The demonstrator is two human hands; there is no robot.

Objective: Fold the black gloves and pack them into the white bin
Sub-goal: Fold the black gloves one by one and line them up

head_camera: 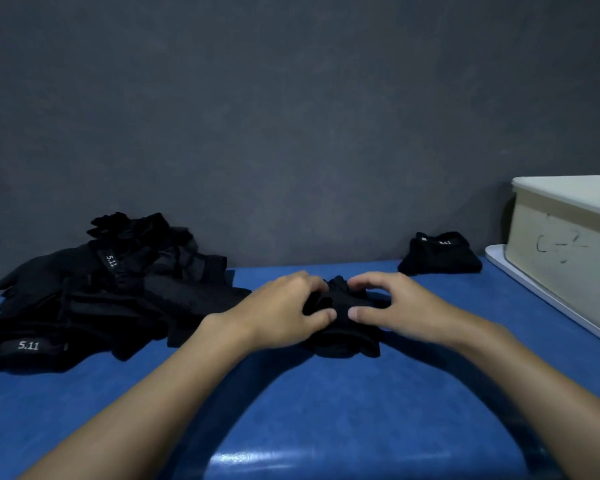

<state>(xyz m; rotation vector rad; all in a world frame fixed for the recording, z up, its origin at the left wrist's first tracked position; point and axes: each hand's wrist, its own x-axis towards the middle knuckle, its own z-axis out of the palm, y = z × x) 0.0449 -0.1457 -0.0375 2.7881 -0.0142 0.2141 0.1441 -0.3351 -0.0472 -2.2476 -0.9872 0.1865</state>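
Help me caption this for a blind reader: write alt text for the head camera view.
A person's left hand and right hand grip a bunched black fabric glove on a blue table. A loose pile of black gloves with white 5.11 labels lies at left; a folded black glove bundle sits at right beside a white plastic bin.
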